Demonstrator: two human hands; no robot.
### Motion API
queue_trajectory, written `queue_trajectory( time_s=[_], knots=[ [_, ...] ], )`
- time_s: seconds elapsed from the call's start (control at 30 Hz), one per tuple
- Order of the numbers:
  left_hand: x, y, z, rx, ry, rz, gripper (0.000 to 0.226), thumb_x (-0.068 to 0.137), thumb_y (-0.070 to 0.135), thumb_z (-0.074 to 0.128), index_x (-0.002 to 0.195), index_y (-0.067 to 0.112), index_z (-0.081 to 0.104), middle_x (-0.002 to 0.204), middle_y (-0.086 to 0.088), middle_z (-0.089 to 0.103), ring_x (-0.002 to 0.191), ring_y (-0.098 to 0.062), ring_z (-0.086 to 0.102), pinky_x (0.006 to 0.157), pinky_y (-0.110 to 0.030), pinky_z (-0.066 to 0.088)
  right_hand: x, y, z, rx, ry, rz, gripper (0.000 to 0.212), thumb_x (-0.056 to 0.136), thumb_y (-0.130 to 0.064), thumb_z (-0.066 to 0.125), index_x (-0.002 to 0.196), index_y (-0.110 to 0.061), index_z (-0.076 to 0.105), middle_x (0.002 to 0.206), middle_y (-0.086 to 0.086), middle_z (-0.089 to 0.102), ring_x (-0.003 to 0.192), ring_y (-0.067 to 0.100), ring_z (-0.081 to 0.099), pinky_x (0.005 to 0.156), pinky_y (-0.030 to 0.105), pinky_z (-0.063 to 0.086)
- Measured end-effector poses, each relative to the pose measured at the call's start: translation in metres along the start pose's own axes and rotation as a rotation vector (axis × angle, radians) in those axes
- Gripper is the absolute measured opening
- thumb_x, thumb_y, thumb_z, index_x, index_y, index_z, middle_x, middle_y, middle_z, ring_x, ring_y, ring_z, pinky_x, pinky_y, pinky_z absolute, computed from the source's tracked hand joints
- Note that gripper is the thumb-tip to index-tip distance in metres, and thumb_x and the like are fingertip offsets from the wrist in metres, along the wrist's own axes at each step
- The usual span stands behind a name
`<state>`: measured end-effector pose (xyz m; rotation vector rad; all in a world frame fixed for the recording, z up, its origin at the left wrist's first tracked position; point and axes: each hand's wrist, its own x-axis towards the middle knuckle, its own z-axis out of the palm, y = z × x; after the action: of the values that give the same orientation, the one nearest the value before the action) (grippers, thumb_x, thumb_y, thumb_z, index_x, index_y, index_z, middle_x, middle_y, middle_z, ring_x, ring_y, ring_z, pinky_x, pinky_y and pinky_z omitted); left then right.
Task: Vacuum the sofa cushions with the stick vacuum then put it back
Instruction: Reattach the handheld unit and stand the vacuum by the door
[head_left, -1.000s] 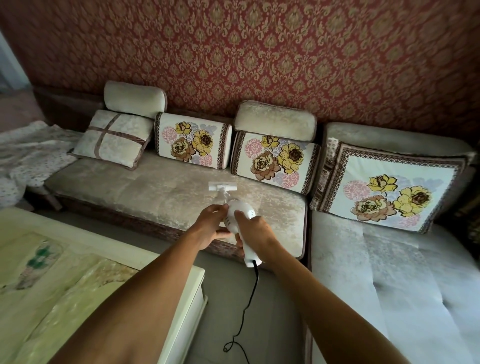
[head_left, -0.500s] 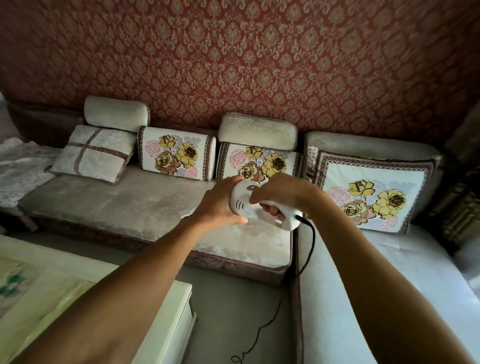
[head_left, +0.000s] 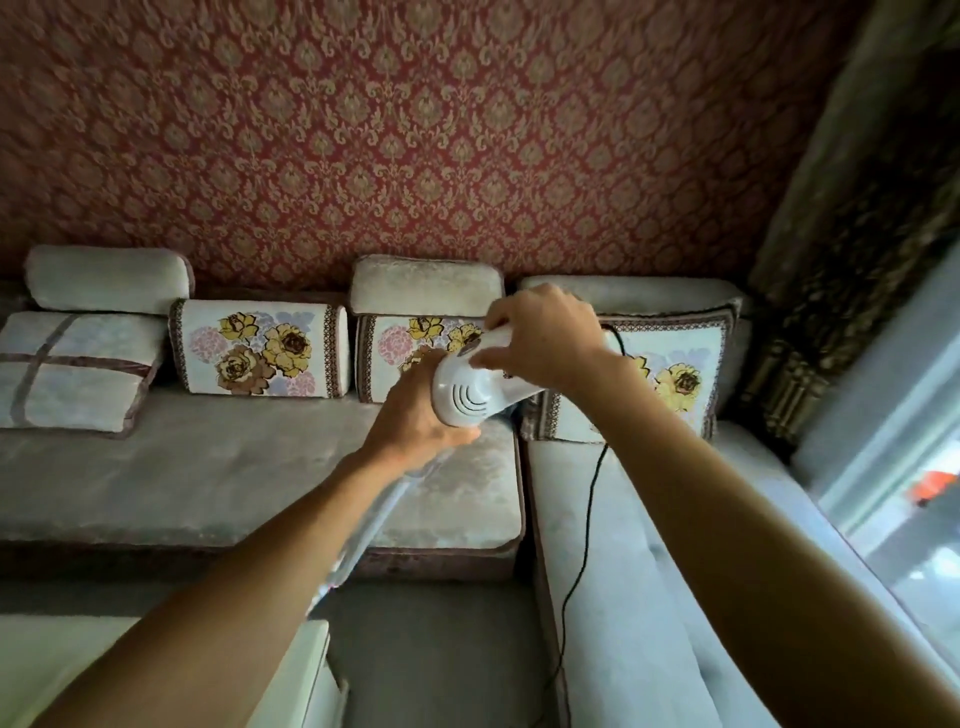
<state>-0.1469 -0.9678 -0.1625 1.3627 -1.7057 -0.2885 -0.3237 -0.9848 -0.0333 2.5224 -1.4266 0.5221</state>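
The white stick vacuum (head_left: 470, 395) is lifted in the air in front of the sofa's back cushions, its vented round motor body facing me. My right hand (head_left: 540, 332) grips its handle from above. My left hand (head_left: 415, 415) cups the left and lower side of the motor body. A blurred pale tube (head_left: 374, 519) runs down from under my left hand along my forearm. The black cord (head_left: 587, 525) hangs from the handle over the right seat. The beige seat cushion (head_left: 208, 483) lies below.
Floral back cushions (head_left: 260, 348) and bolsters (head_left: 104, 278) line the red patterned wall. A second floral cushion (head_left: 670, 374) leans on the right sofa section (head_left: 623, 597). A white table corner (head_left: 306, 670) is at bottom left, grey floor beside it. Curtain and window on the right.
The vacuum came off the seat cushion and rose up and to the right, turning so its motor body faces me. Both hands stayed on it. My view swung right and upward.
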Motion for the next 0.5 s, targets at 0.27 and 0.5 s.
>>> queue_trajectory(
  time_s=[0.27,0.5],
  knots=[
    [-0.016,0.029,0.002,-0.093,-0.066,0.048,0.074,0.051,0.025,0.094,0.113,0.028,0.052,0.093,0.01,0.066,0.08,-0.004,0.064,0.062,-0.02,0.053,-0.079,-0.011,0.005,0.14,0.847,-0.164,0.013,0.077,0.002,0.072,0.085,-0.007,0.077,0.1,0.007,0.07,0.098,0.031,0.06,0.085,0.046,0.04],
    [-0.057,0.067,-0.001,-0.174,-0.089,0.123,0.074,0.051,0.03,0.093,0.11,0.032,0.049,0.097,0.01,0.065,0.083,-0.009,0.063,0.064,-0.024,0.052,-0.157,-0.052,-0.002,0.446,0.809,0.401,0.014,0.074,0.009,0.068,0.081,-0.002,0.07,0.08,0.001,0.06,0.066,0.009,0.051,0.065,-0.002,0.033]
  ],
)
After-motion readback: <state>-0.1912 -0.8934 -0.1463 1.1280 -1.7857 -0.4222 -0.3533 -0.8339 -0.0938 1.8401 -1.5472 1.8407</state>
